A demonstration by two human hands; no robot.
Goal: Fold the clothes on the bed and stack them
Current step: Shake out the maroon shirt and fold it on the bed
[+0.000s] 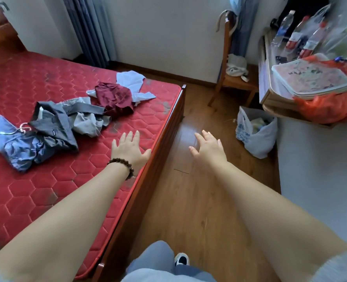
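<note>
Looking down, I see a red bed point(46, 190) beside a brown wood floor point(189, 200). Five crumpled clothes point(66, 123) lie unfolded on the bed. My left hand point(128, 148) and right hand point(208, 146) reach out with spread fingers, holding nothing.

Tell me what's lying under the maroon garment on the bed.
The maroon garment lies partly on a pale blue-white shirt, which shows behind and to its right. Its near edge overlaps the grey clothes. Anything else beneath it is covered.
</note>
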